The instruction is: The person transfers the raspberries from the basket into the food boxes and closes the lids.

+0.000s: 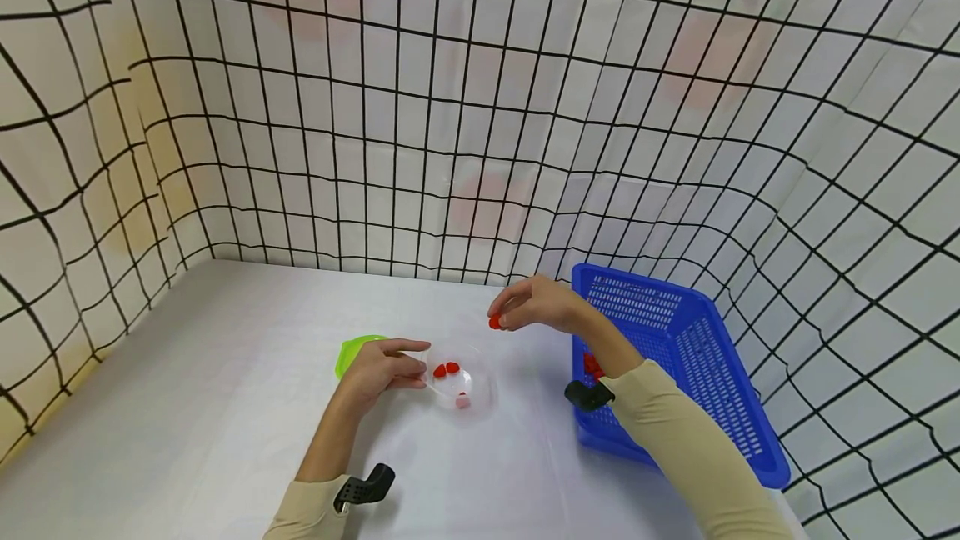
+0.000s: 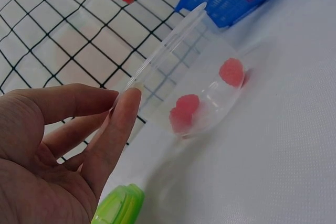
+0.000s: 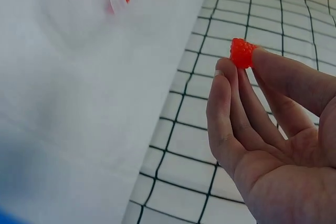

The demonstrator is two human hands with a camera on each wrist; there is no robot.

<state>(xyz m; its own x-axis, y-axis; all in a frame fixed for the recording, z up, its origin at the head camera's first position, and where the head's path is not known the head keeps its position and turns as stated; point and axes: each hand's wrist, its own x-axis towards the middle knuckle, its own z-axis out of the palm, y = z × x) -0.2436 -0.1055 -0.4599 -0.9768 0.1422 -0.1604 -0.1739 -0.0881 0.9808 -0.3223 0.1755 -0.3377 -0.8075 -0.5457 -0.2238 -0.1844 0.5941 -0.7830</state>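
My left hand (image 1: 381,371) pinches the rim of a clear plastic bowl (image 2: 210,106) between thumb and fingers. Inside that bowl lie three red raspberries, one of them a raspberry (image 2: 231,72) apart from the other two, which touch. Between thumb and fingertips, my right hand (image 1: 542,304) holds another raspberry (image 3: 242,53), bumpy and bright red. That hand is raised between the bowl and a blue basket (image 1: 701,307). Some red pieces (image 1: 592,366) lie in the basket, partly covered by the right forearm.
Just behind the left hand a bright green object (image 1: 348,354), perhaps a lid, lies on the white table (image 1: 225,373). A black wire grid (image 1: 465,107) over white sheeting encloses the back and sides. The blue basket occupies the table's right side.
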